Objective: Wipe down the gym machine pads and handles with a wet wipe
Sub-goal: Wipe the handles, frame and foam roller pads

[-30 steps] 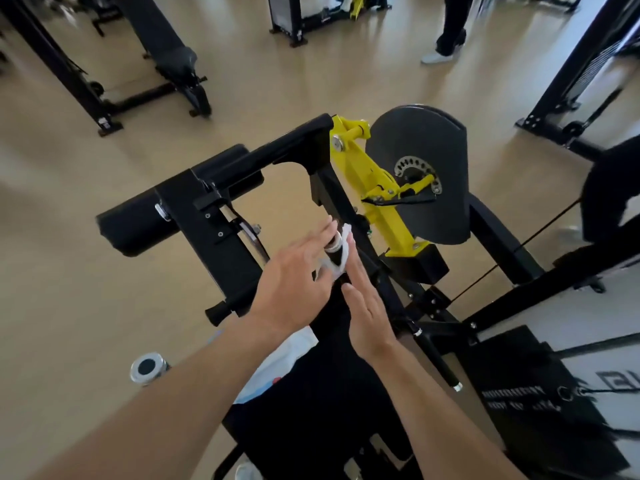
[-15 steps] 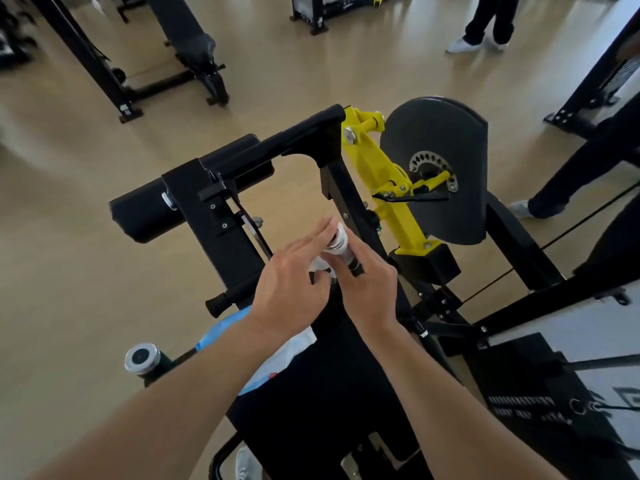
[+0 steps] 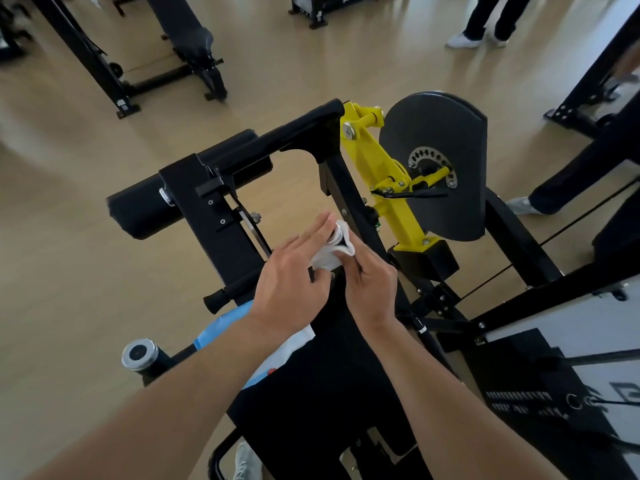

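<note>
I'm seeing both hands at the chrome-capped handle (image 3: 336,233) beside the yellow arm (image 3: 381,181). The right hand (image 3: 372,284) is pinching the wet wipe (image 3: 327,258) against the handle, fingers curled. The left hand (image 3: 291,275) is lying straight-fingered over the wipe, gripping nothing. The roller pad (image 3: 138,209) is sitting apart, further left.

the wipe (image 3: 329,258) is back out in the open, bunched white round the end of the handle (image 3: 337,233). half a second ago it was mostly buried under the right hand (image 3: 372,285). that hand has slid lower and now pinches the wipe. the left hand (image 3: 291,282) fingers have stretched flatter. someone's legs (image 3: 568,181) have wandered in on the right.
</note>
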### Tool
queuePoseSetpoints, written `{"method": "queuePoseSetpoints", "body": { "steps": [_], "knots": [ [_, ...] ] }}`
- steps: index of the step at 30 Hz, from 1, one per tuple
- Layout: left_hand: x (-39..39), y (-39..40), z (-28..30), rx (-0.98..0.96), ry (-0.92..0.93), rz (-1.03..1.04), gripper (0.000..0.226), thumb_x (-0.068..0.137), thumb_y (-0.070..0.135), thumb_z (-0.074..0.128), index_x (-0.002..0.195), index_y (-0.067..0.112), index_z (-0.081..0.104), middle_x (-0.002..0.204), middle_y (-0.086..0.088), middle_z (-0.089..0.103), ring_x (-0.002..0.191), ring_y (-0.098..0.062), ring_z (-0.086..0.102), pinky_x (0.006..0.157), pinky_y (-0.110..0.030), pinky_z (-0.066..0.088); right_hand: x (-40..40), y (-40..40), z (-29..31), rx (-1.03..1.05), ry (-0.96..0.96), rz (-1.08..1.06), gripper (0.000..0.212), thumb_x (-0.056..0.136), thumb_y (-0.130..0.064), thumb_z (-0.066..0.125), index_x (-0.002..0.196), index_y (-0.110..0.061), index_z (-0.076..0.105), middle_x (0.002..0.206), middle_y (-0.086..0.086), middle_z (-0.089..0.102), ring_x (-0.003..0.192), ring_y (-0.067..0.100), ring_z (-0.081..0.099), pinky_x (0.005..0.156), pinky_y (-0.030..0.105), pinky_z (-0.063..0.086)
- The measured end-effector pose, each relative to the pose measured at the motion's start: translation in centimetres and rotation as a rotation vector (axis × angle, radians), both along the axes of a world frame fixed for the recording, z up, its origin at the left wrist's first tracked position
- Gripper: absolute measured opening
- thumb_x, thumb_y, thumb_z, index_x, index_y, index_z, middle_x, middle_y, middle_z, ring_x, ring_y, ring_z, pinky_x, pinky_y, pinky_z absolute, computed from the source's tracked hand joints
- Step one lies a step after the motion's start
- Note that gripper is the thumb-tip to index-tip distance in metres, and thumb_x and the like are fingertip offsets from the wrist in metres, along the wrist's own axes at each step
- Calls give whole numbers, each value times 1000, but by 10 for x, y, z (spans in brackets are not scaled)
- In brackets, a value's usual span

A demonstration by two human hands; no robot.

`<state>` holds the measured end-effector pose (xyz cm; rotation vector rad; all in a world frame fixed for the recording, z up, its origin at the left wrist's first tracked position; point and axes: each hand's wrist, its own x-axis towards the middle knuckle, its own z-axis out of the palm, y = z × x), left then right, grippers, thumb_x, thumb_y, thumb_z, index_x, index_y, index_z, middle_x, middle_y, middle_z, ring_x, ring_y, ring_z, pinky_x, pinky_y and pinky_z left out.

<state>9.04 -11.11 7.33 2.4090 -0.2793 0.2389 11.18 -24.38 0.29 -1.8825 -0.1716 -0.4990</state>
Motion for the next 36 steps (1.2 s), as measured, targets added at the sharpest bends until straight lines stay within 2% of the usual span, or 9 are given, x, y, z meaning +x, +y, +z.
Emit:
{"method": "queuePoseSetpoints", "body": {
  "steps": [3, 7, 11, 17, 20, 23, 26, 31, 36],
  "knots": [
    [0, 2, 0, 8, 41, 5, 82, 83, -4, 62, 153, 32, 40, 153, 34, 29, 99, -17, 63, 72, -6, 45, -2, -15, -19, -112, 116, 30, 61, 101, -51, 45, 142, -9, 59, 129, -1, 70, 117, 11, 67, 93, 36, 59],
    [0, 2, -3, -9, 36, 8, 81, 82, -4, 61, 153, 32, 42, 154, 33, 31, 101, -18, 64, 72, -15, 48, -1, -16, -7, -133, 140, 76, 63, 96, -51, 48, 146, -13, 56, 128, 0, 71, 117, 11, 67, 96, 33, 58],
    [1, -1, -5, -56, -10, -6, 78, 79, -6, 60, 151, 22, 46, 157, 11, 43, 133, -7, 50, 107, -40, 50, 3, 6, 18, -56, 0, 36, 54, 93, -43, 62, 134, -8, 65, 119, 3, 74, 109, 0, 62, 93, 7, 48],
    [1, 0, -1, -43, 4, -3, 81, 78, -7, 60, 152, 23, 43, 158, 9, 42, 137, -3, 43, 110, -45, 47, 10, 7, 5, -171, 42, 3, 57, 94, -54, 54, 123, -7, 66, 108, 3, 73, 96, 10, 68, 83, 11, 50],
    [0, 0, 0, -16, 18, 1, 82, 80, -6, 60, 153, 24, 40, 159, 11, 39, 134, -3, 44, 110, -38, 46, 11, 1, -11, -253, 137, 31, 44, 96, -41, 62, 124, -7, 63, 109, 4, 71, 97, 16, 68, 85, 23, 55],
    [0, 1, 0, 27, 52, -4, 83, 81, -6, 56, 155, 26, 35, 161, 18, 29, 145, 1, 32, 123, -36, 28, 9, 1, -18, -255, 255, 24, 32, 95, -27, 71, 121, -12, 60, 107, 0, 67, 96, 15, 65, 85, 38, 58],
    [-1, 0, 2, 39, 81, -1, 85, 81, -7, 53, 157, 27, 32, 158, 24, 22, 151, 0, 22, 127, -36, 15, 11, 10, -1, -191, 267, 34, 26, 97, -27, 68, 119, -18, 58, 104, -5, 65, 93, 12, 63, 83, 36, 56],
    [1, 0, 1, 53, 68, 5, 82, 83, -5, 54, 157, 26, 33, 162, 17, 26, 152, -5, 22, 126, -40, 18, 13, 18, 24, -163, 136, 62, 25, 98, -31, 66, 115, -15, 58, 98, -3, 65, 85, 12, 61, 72, 24, 49],
    [0, 1, 1, 48, 90, -6, 86, 81, -6, 54, 158, 27, 30, 162, 17, 26, 153, -5, 19, 126, -42, 18, 16, 18, 4, -168, 297, 33, 24, 96, -25, 69, 114, -22, 53, 98, -5, 65, 89, 14, 63, 78, 37, 55]
  ]
}}
